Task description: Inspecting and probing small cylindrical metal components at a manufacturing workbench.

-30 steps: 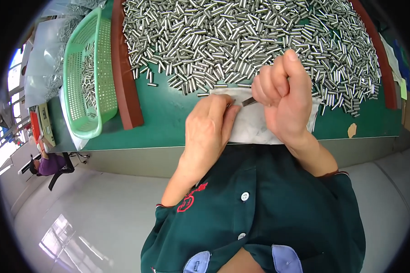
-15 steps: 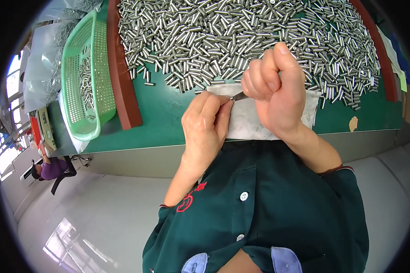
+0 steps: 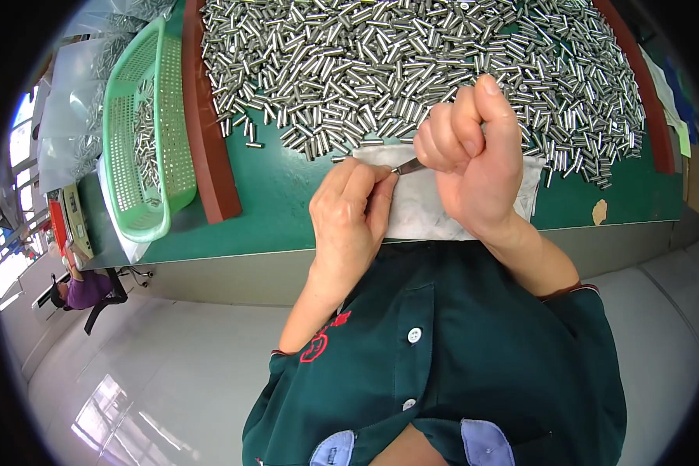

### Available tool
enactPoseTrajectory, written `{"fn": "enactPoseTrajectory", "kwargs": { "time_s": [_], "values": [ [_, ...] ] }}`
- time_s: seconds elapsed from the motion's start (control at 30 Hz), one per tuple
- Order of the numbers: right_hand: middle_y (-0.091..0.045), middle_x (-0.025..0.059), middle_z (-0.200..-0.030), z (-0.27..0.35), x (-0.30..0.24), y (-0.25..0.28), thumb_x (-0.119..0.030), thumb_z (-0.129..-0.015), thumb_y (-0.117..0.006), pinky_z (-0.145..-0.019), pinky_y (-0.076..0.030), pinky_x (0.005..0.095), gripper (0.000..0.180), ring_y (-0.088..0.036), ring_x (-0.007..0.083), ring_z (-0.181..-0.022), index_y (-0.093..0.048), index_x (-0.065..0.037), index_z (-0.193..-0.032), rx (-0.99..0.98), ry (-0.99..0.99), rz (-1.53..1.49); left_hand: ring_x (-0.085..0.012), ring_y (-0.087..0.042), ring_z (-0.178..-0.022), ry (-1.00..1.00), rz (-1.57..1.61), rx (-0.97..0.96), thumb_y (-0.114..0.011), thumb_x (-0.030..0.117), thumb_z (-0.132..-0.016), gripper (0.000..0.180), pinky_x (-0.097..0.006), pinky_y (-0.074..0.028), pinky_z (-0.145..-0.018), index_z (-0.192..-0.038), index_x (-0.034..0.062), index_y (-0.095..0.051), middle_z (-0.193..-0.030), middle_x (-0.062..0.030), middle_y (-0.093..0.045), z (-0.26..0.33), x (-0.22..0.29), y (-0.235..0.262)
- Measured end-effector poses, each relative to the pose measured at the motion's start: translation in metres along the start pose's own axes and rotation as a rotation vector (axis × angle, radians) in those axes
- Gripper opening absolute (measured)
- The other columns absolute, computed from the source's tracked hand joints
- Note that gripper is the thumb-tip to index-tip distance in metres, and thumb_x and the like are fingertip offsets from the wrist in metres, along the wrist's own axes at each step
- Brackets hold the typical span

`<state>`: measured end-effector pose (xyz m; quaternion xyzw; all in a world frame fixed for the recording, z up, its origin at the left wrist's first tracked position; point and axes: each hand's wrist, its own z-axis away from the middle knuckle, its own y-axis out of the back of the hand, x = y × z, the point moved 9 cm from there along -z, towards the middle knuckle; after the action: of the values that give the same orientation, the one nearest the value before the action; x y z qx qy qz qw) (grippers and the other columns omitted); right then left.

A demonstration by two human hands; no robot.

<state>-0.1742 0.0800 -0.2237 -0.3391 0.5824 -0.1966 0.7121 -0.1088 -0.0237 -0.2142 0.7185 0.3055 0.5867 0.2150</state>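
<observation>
Over a white cloth [image 3: 421,208] at the front of the green table, my two hands meet. My left hand [image 3: 345,208] is closed in a pinch on a small metal pin [image 3: 394,170], whose end just shows at the fingertips. Closed in a fist, my right hand [image 3: 475,155] grips a slim dark metal tool with a narrow tip [image 3: 411,165]; its handle is hidden in the palm. The tool's tip reaches the pin's end. Beyond the hands spreads a wide heap of short shiny metal pins [image 3: 349,78].
Red-brown rails [image 3: 210,147] [image 3: 655,109] flank the heap. A green plastic basket [image 3: 182,167] holding some pins stands left, with clear bags of parts [image 3: 74,109] beyond it. Far left, a person in purple [image 3: 89,289] sits on a chair. A tan scrap [image 3: 599,211] lies front right.
Almost nothing differs. My right hand has shifted very slightly to the right; the left hand keeps its place.
</observation>
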Motion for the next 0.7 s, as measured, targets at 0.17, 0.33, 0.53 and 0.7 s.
{"fn": "enactPoseTrajectory", "kwargs": {
  "time_s": [0.17,0.33,0.53,0.7],
  "values": [
    [-0.023,-0.0026,-0.042,0.0023,0.0012,-0.0024,-0.030,-0.093,-0.026,-0.039,-0.017,0.0252,0.045,-0.015,0.0084,-0.039,-0.027,-0.013,-0.052,0.012,0.018,0.046,-0.0269,-0.048,-0.055,-0.001,0.007,-0.006,-0.063,-0.004,-0.066,0.012,-0.035,-0.038,-0.049,-0.069,0.0000,-0.053,-0.062,-0.0105,-0.047,-0.0012,0.0001,-0.0004],
    [-0.023,-0.0026,-0.042,0.0016,0.0008,-0.0047,-0.030,-0.093,-0.026,-0.039,-0.016,0.0249,0.044,-0.015,0.0081,-0.039,-0.027,-0.012,-0.053,0.007,0.023,0.077,-0.0271,-0.047,-0.054,0.007,0.023,0.004,-0.063,-0.005,-0.066,0.012,-0.035,-0.038,-0.048,-0.068,-0.0003,-0.053,-0.061,-0.0105,-0.046,-0.0007,-0.0003,0.0002],
    [-0.024,-0.0028,-0.042,0.0012,0.0010,-0.0039,-0.030,-0.093,-0.026,-0.039,-0.016,0.0249,0.044,-0.014,0.0079,-0.039,-0.027,-0.012,-0.053,-0.015,0.028,0.048,-0.0271,-0.048,-0.054,0.012,0.024,0.006,-0.064,-0.005,-0.065,0.012,-0.035,-0.038,-0.049,-0.068,-0.0003,-0.053,-0.061,-0.0106,-0.046,-0.0003,-0.0017,0.0012],
    [-0.024,-0.0028,-0.042,0.0004,0.0012,-0.0027,-0.030,-0.093,-0.025,-0.039,-0.016,0.0251,0.044,-0.014,0.0079,-0.039,-0.027,-0.013,-0.053,-0.029,0.012,-0.002,-0.0270,-0.048,-0.055,0.015,0.033,-0.002,-0.064,-0.005,-0.065,0.012,-0.035,-0.038,-0.049,-0.068,-0.0003,-0.053,-0.061,-0.0106,-0.047,-0.0004,-0.0015,0.0008]
  ]
}}
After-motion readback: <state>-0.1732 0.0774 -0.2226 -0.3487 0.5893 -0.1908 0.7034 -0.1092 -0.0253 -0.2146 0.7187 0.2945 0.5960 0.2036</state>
